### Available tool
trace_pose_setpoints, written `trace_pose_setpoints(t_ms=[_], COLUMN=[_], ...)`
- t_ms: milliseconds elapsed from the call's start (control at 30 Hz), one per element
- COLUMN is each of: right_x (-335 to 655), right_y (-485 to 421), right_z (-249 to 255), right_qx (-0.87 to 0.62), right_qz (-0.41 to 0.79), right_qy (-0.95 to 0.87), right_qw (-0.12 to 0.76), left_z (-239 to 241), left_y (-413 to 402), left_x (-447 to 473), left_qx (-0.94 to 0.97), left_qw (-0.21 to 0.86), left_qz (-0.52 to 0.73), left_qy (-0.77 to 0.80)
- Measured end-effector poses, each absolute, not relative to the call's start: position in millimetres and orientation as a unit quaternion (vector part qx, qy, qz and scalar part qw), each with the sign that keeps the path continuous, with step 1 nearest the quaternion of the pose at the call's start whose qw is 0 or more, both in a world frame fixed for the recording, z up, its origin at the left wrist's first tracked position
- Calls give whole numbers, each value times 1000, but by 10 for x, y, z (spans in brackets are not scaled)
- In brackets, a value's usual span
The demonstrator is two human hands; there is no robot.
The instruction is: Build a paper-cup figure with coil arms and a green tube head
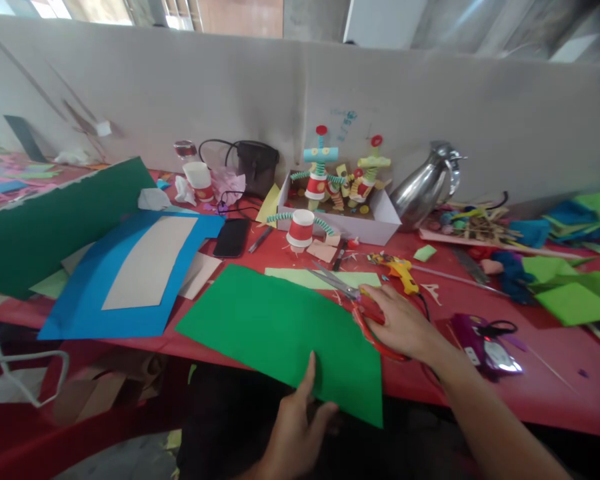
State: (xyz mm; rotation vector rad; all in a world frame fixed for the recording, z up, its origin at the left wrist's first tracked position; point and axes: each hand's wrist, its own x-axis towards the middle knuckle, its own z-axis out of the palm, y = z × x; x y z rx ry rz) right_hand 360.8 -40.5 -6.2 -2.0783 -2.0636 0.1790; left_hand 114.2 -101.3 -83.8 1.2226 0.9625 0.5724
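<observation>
A sheet of green card (pixel 260 320) lies at the front of the red table, its near edge hanging over. My left hand (pixel 295 427) is at that edge, index finger stretched out on the card and thumb spread apart; its other fingers are mostly hidden. My right hand (pixel 397 320) grips red-handled scissors (pixel 347 290) over the card's right end. Their blades point left and look slightly apart, above a pale green paper strip (pixel 290 277).
Blue card (pixel 85 307) bearing a beige piece lies left. Behind are a phone (pixel 231 238), a paper-cup figure (pixel 301 230), a white box (pixel 340 227) with more figures, and a metal jug (pixel 423 190). A yellow glue gun (pixel 403 273) and purple device (pixel 487 347) lie right.
</observation>
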Motion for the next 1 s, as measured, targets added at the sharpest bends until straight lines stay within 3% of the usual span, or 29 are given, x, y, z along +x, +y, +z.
trace_pose_setpoints(t_ms=[133, 200, 267, 367, 433, 500, 833, 1000], right_x=[3688, 3777, 3883, 4026, 4098, 4159, 4446, 4446], right_y=[-379, -326, -256, -142, -68, 3, 351, 398], right_z=[-58, -75, -95, -117, -131, -152, -277, -289], right_qx=[-716, -715, -713, -713, -716, -717, -667, -673], right_qz=[37, 18, 6, 5, 8, 16, 65, 59], right_qy=[-693, -695, -699, -700, -696, -695, -733, -733], right_qw=[82, 74, 65, 52, 48, 50, 113, 82], left_z=[-745, -684, -606, -495, -463, -475, -596, -558], left_y=[-1014, -978, -882, -664, -548, -502, -567, -540], left_x=[1241, 1197, 1097, 946, 908, 932, 1140, 1128], left_qx=[504, 608, 770, 914, 937, 941, 926, 925], left_qw=[748, 707, 546, 208, 82, 21, 17, 51], left_qz=[239, 210, 225, 257, 214, 170, 145, 136], left_qy=[360, 294, 241, 236, 263, 291, 347, 350])
